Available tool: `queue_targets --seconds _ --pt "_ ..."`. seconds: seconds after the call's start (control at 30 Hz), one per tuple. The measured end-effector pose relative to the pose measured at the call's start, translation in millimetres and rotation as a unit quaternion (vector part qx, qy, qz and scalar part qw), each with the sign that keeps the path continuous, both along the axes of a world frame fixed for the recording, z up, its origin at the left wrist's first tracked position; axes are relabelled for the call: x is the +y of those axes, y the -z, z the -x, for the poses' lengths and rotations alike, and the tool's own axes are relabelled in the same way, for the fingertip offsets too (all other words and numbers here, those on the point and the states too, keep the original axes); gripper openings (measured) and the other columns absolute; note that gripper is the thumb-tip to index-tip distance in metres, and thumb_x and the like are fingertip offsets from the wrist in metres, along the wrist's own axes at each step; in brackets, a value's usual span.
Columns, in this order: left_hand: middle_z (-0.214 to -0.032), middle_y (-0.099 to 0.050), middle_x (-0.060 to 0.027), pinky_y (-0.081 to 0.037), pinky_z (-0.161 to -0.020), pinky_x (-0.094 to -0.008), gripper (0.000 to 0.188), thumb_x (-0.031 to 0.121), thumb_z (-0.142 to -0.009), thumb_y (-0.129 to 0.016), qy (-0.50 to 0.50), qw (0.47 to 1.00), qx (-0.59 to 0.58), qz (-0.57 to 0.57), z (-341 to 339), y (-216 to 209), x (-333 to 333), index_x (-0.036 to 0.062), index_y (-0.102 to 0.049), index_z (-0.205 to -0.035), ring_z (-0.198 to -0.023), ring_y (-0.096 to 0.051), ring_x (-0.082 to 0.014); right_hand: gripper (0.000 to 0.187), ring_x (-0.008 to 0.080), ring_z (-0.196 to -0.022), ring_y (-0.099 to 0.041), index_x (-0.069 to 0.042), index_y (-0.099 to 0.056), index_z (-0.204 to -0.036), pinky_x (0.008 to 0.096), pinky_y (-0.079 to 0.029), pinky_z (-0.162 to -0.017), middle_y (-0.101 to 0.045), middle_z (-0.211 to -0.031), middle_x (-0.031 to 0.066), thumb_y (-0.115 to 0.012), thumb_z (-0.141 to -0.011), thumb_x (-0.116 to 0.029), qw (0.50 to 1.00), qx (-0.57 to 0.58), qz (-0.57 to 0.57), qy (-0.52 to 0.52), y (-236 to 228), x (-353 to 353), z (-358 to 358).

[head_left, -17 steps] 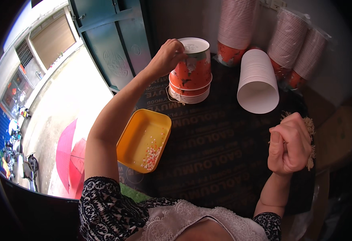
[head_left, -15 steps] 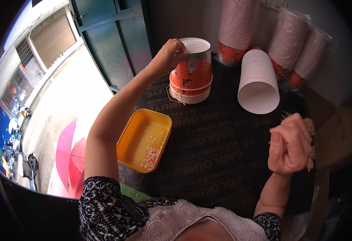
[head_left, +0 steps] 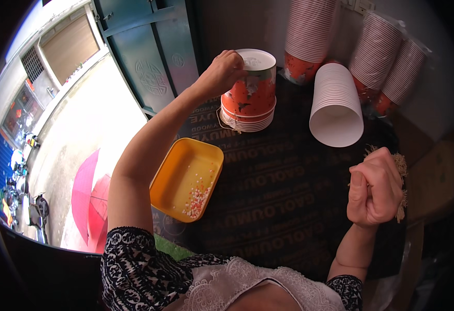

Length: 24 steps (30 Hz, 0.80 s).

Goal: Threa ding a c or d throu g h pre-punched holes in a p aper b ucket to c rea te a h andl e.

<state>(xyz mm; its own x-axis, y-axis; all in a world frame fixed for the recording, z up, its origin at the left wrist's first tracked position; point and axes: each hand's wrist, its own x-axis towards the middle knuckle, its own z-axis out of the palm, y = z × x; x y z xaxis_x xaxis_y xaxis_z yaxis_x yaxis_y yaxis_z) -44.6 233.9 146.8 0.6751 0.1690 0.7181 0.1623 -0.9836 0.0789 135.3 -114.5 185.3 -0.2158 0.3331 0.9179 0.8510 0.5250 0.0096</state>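
A stack of large orange paper cups [head_left: 248, 98] stands upside down on the dark board, white base up. My left hand [head_left: 228, 70] is at the upper left edge of its top cup, fingers curled and closed against it; the fingertips are partly hidden. A thin loop of string [head_left: 219, 120] hangs at the lower left of the stack. My right hand [head_left: 374, 187] is raised at the right, closed in a fist with the thumb across the front. Whatever it may hold is hidden. Behind it lies a bundle of straw-coloured strings [head_left: 401, 168].
A yellow tray [head_left: 166, 179] with small white and orange bits [head_left: 197, 201] sits left of centre. A white paper cup stack [head_left: 336, 103] lies on its side, its mouth facing me. Wrapped cup stacks [head_left: 374, 52] stand at the back right. A green metal door [head_left: 152, 57] is at the left.
The table things have shifted very slightly within the picture. Both hands keep nearly the same pose, the left still at the top cup and the right still closed.
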Motion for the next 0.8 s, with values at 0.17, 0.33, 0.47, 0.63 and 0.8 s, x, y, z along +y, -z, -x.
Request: queue_targets --seconds 0.17,0.33,0.47,0.63,0.8 --pt "-0.093 -0.056 -0.0109 -0.048 -0.076 -0.0363 0.017 0.005 -0.086 -0.064 0.004 1.000 -0.003 -0.020 0 4 1 0.0050 -0.048 -0.091 -0.087 -0.055 -0.0260 0.005 0.0195 -0.053 -0.047 0.001 -0.058 -0.076 0.0273 -0.038 -0.046 -0.052 -0.061 0.0059 -0.063 -0.078 0.002 1.000 -0.001 0.000 0.000 0 1 0" --pt "-0.091 -0.057 -0.0112 -0.048 -0.075 -0.0366 0.018 0.006 -0.085 -0.065 0.009 1.000 -0.012 -0.023 -2 9 2 0.0047 -0.048 -0.091 -0.086 -0.055 -0.0264 0.005 0.0198 -0.053 -0.048 0.001 -0.058 -0.076 0.0274 -0.038 -0.046 -0.052 -0.061 0.0061 -0.063 -0.077 0.002 1.000 -0.003 0.000 -0.002 0 0 1" --pt "-0.090 -0.057 -0.0116 -0.049 -0.074 -0.0372 0.016 0.006 -0.083 -0.066 -0.024 1.000 -0.012 -0.009 -1 11 -3 0.0040 -0.051 -0.090 -0.086 -0.056 -0.0275 0.005 0.0200 -0.053 -0.048 0.001 -0.058 -0.076 0.0276 -0.038 -0.046 -0.052 -0.061 0.0062 -0.063 -0.077 0.003 1.000 -0.001 0.002 -0.008 0 2 2" --pt "-0.087 -0.058 -0.0143 -0.047 -0.077 -0.0398 0.018 0.009 -0.079 -0.069 -0.029 0.999 -0.042 0.018 -3 13 -13 0.0028 -0.053 -0.085 -0.087 -0.057 -0.0326 0.005 0.0201 -0.053 -0.048 0.001 -0.058 -0.076 0.0275 -0.038 -0.046 -0.051 -0.062 0.0064 -0.062 -0.075 0.003 1.000 -0.009 -0.006 -0.016 -2 1 3" --pt "-0.086 -0.060 -0.0164 -0.046 -0.082 -0.0421 0.019 0.008 -0.074 -0.071 -0.035 0.997 -0.065 0.035 -7 12 -24 0.0009 -0.055 -0.080 -0.089 -0.057 -0.0364 0.006 0.0202 -0.053 -0.048 0.001 -0.057 -0.075 0.0275 -0.038 -0.046 -0.051 -0.062 0.0063 -0.062 -0.074 0.005 0.999 -0.009 -0.023 -0.022 -5 -5 3"
